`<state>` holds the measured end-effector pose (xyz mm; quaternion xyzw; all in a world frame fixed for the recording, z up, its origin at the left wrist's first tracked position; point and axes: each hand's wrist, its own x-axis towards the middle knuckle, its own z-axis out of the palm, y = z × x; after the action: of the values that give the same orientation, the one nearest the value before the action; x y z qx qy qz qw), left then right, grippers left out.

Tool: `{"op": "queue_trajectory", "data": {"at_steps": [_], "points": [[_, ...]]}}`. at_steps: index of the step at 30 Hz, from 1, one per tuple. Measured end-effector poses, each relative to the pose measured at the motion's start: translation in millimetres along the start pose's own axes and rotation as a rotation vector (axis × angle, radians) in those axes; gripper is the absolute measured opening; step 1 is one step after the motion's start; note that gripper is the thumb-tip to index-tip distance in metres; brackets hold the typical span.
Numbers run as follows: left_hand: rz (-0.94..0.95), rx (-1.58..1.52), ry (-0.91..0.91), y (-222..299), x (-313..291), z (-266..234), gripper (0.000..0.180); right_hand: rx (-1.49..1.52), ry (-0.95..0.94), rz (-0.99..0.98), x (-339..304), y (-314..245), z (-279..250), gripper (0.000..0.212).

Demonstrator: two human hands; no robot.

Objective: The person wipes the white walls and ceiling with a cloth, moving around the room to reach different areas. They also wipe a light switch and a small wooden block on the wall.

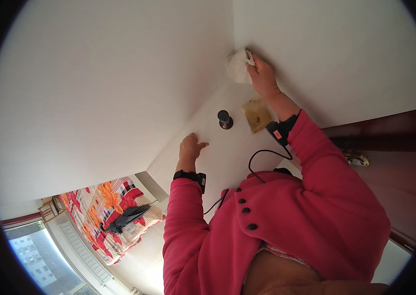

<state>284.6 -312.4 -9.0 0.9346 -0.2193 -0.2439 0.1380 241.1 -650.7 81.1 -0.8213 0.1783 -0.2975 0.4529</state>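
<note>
My right hand [264, 76] is closed on a folded white cloth [238, 67]. The cloth lies against the white surface at the far inner corner, where the walls meet. My left hand [188, 148] rests on the white surface [210, 160] near its left edge, thumb spread from the fingers, holding nothing. Between my hands stands a small black cylindrical object [224, 119] with a wider base. Beside it, close to my right forearm, lies a flat, yellowish, roughly square piece [256, 115] with brown stains; its kind is unclear.
White walls [119, 88] rise on both sides of the corner. A dark red door [395, 172] with a metal handle [358, 160] is at right. Black cables [251, 162] run from my wristbands. A patterned bed [112, 211], dark item on top, and a window [45, 255] are lower left.
</note>
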Motion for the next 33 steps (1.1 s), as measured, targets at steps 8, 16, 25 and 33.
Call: {"op": "queue_trajectory", "data": {"at_steps": [8, 16, 25, 33], "points": [[-0.033, -0.059, 0.001, 5, -5, -6, 0.047, -0.545, -0.118, -0.551, -31, 29, 25, 0.037], [-0.029, -0.075, 0.0, 1, -2, -2, 0.048, -0.603, -0.379, -0.572, -46, 99, 60, 0.026], [-0.029, -0.07, 0.033, -1, -5, -2, 0.049, -1.073, -0.452, -0.295, -8, 85, 72, 0.023], [-0.05, -0.076, -0.011, 1, -5, -6, 0.049, -0.999, -0.579, -0.161, -3, 79, 67, 0.026]]}}
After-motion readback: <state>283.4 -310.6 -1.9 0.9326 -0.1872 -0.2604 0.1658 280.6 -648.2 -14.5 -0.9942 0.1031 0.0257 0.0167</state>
